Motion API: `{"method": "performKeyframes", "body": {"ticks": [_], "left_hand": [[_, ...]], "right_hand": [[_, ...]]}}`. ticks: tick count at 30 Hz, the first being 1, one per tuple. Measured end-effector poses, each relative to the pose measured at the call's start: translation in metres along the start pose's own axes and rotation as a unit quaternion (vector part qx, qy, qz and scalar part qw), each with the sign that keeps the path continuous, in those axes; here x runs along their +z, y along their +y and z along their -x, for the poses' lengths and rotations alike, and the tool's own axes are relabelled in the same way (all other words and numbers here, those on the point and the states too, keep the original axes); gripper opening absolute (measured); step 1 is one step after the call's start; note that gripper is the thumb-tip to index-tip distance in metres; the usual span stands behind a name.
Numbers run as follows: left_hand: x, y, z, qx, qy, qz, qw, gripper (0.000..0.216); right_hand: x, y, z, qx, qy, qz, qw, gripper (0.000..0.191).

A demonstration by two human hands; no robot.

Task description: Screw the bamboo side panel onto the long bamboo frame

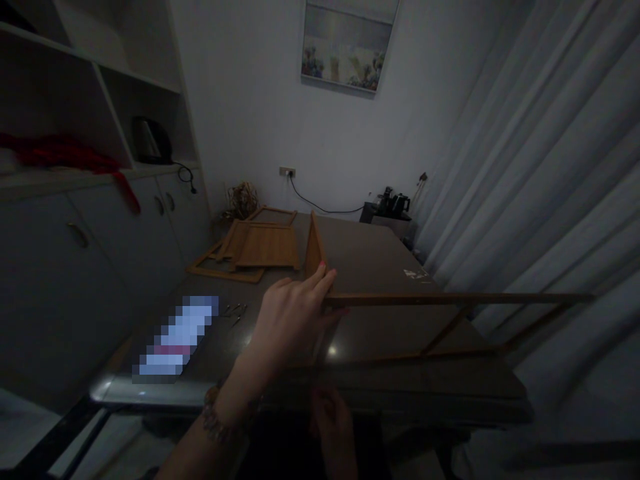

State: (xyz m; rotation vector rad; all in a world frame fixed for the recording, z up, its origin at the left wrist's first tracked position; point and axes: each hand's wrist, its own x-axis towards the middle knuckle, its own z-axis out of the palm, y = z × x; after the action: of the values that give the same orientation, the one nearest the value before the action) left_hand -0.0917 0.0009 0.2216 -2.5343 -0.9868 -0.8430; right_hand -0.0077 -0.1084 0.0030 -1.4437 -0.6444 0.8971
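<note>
My left hand (pixel 299 303), a beaded bracelet at its wrist, closes over the corner where an upright wooden panel (pixel 314 250) meets a long wooden frame (pixel 430 299). From that corner the frame reaches right above the table, with crosspieces joining its upper and lower rails. Low and close to my body, my right hand (pixel 333 417) is in shadow below the frame's near end. Its fingers look curled together, and whatever they hold is too dark to make out.
Wooden panels (pixel 267 245) and an open frame (pixel 225 272) lie at the table's far left. Small metal pieces (pixel 237 312) rest beside a blurred bright rectangle (pixel 177 340). A coffee maker (pixel 387 200) stands at the back right. Curtains (pixel 540 167) hang along the right side.
</note>
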Motion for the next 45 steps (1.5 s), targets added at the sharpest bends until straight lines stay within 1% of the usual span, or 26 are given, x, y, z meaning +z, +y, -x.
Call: {"method": "performKeyframes", "body": {"ticks": [2,4,8,10,11,13,15,17,19,21,23,26,31,34,38,41,43,45], "left_hand": [[0.0,0.0,0.0,0.001,0.002,0.002,1.0,0.056],[0.001,-0.001,0.001,0.0,0.004,0.004,1.0,0.057],[0.001,-0.001,0.001,0.001,0.002,0.006,1.0,0.056],[0.001,-0.001,0.001,-0.001,-0.002,0.003,1.0,0.057],[0.001,-0.001,0.001,-0.002,-0.004,0.001,1.0,0.057],[0.002,-0.001,0.001,-0.004,-0.007,-0.001,1.0,0.057],[0.001,-0.001,0.001,-0.004,-0.008,0.0,1.0,0.057],[0.001,-0.001,0.001,-0.005,-0.008,0.002,1.0,0.056],[0.0,-0.001,0.001,-0.004,-0.005,0.005,1.0,0.056],[-0.001,-0.001,0.001,-0.002,-0.001,0.007,1.0,0.056],[-0.001,-0.001,0.001,0.0,0.001,0.003,1.0,0.056],[0.0,-0.001,0.001,0.0,-0.001,0.001,1.0,0.056],[0.001,-0.001,0.001,-0.001,0.005,0.012,1.0,0.056],[0.001,-0.001,0.001,-0.002,0.004,0.01,1.0,0.055],[0.001,-0.001,0.001,-0.001,0.007,0.007,1.0,0.055],[0.0,-0.001,0.001,0.0,0.002,0.005,1.0,0.056],[-0.001,-0.001,0.001,-0.002,-0.002,0.002,1.0,0.055],[-0.001,-0.001,0.001,-0.003,-0.004,0.004,1.0,0.055]], "right_hand": [[0.001,-0.001,0.001,-0.024,0.027,0.026,0.999,0.049],[0.001,0.0,0.002,-0.055,0.04,0.063,0.996,0.05],[0.001,0.006,0.002,-0.132,0.039,0.122,0.983,0.041],[0.001,0.008,0.001,-0.169,0.044,0.127,0.976,0.038],[0.001,0.009,0.001,-0.174,0.041,0.123,0.976,0.037],[0.002,0.01,0.0,-0.152,0.025,0.099,0.983,0.035],[0.002,0.009,0.0,-0.094,0.004,0.047,0.994,0.037],[0.003,0.009,-0.001,-0.029,-0.005,-0.027,0.999,0.042],[0.004,0.009,-0.001,0.029,-0.004,-0.101,0.994,0.047],[0.004,0.009,-0.002,0.068,0.003,-0.156,0.985,0.048],[0.005,0.01,-0.002,0.088,0.004,-0.202,0.975,0.047],[0.007,0.012,-0.003,0.092,-0.004,-0.258,0.962,0.048],[0.008,0.017,-0.003,0.083,-0.034,-0.299,0.95,0.049],[0.007,0.021,-0.003,0.077,-0.044,-0.269,0.959,0.048],[0.007,0.024,-0.003,0.057,-0.001,-0.162,0.985,0.045],[0.009,0.018,-0.001,-0.004,0.011,-0.057,0.998,0.037],[0.01,0.012,0.001,-0.061,-0.001,0.009,0.998,0.033],[0.01,0.007,0.003,-0.1,-0.005,0.062,0.993,0.034]]}}
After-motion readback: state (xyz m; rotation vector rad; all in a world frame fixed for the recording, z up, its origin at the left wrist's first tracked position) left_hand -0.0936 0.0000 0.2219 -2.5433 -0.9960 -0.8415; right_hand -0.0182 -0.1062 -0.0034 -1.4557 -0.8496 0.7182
